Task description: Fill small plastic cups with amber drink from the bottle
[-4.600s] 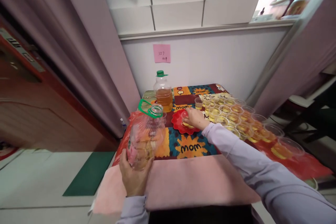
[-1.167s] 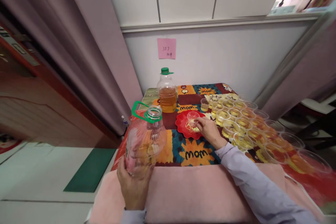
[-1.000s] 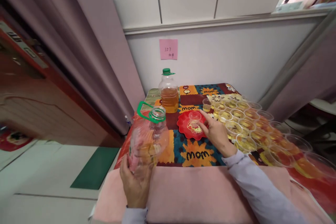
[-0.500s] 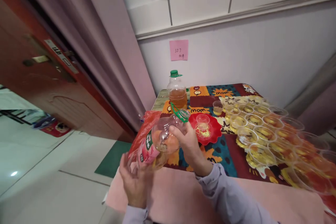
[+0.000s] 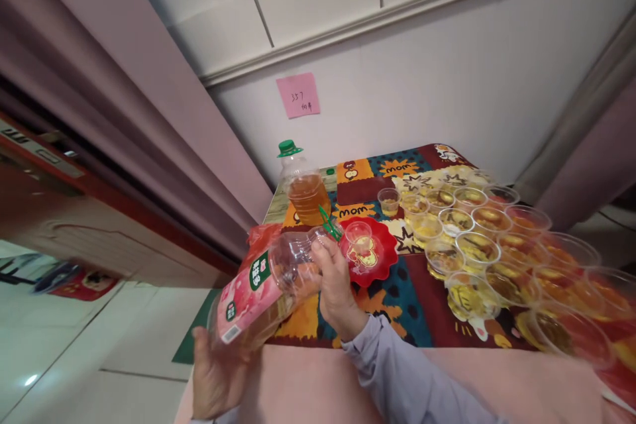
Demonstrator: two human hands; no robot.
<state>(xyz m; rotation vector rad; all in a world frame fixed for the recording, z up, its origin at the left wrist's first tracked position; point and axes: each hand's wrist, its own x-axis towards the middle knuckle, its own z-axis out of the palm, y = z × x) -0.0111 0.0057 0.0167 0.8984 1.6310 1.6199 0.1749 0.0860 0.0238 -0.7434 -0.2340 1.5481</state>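
Note:
A large clear plastic bottle point(image 5: 261, 285) with a pink label lies tilted across both hands, its neck pointing up to the right. A little pale liquid shows along its lower side. My right hand point(image 5: 335, 285) is wrapped around the neck, close to the green carry ring point(image 5: 329, 224). Under the base, my left hand point(image 5: 216, 371) cups the bottle, its thumb up and the other fingers partly hidden. Just beyond the neck is a red scalloped plate point(image 5: 385, 268) with a clear plastic cup point(image 5: 358, 235) on it. Behind stands a second bottle point(image 5: 308, 195) of amber drink with a green cap.
Many clear cups of yellow drink point(image 5: 477, 248) crowd the table's right side. One cup point(image 5: 388, 201) stands apart. A red plastic bag point(image 5: 263, 238) lies at the left edge. A pink note point(image 5: 299, 95) is on the wall; a wooden door point(image 5: 124, 232) is at left.
The bottle in my hands has tipped closer to level, its base swinging left and down with my left hand. My view has shifted right and tilted.

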